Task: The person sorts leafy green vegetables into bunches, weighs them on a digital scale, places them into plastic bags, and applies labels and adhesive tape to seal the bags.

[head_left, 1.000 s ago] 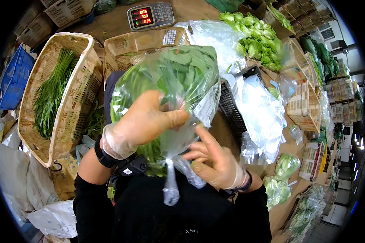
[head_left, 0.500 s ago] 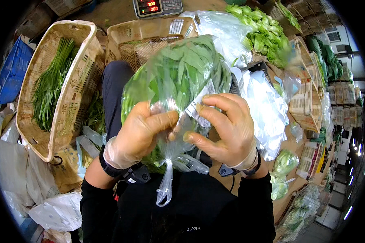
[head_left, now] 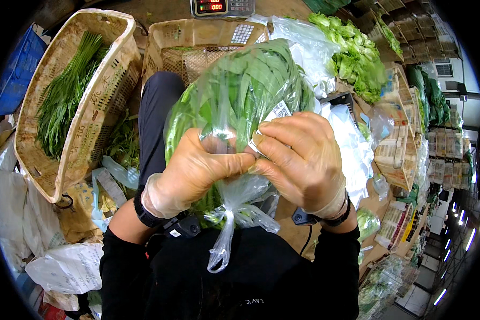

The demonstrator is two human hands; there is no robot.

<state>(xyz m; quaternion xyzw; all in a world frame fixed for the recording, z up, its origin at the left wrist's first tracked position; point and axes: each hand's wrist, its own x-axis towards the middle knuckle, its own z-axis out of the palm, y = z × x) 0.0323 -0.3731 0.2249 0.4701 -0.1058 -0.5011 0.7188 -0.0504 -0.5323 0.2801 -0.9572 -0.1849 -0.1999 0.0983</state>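
A clear plastic bag of long-leaved greens [head_left: 250, 80] rests against my lap, its neck tied in a knot [head_left: 229, 215] with a looped tail hanging toward me. Through the plastic, my gloved left hand [head_left: 189, 168] grips the bag's side, thumb stretched across the front. A white label with a printed code [head_left: 279, 110] lies on the right part of the bag. My gloved right hand [head_left: 306, 160] pinches the label's lower end, its fingertips meeting the left thumb. Part of the label is hidden beneath the right fingers.
At left stands a tall plastic crate [head_left: 64, 154] with long greens inside; a second crate [head_left: 162, 40] is beyond my knee. A scale [head_left: 223, 7] sits at the far edge. Lettuce [head_left: 352, 53] and white plastic bags [head_left: 346, 144] lie to the right. A blue crate [head_left: 16, 74] is far left.
My right hand has closed from spread fingers into a pinch on the label's lower end, meeting my left thumb. The view has shifted slightly.
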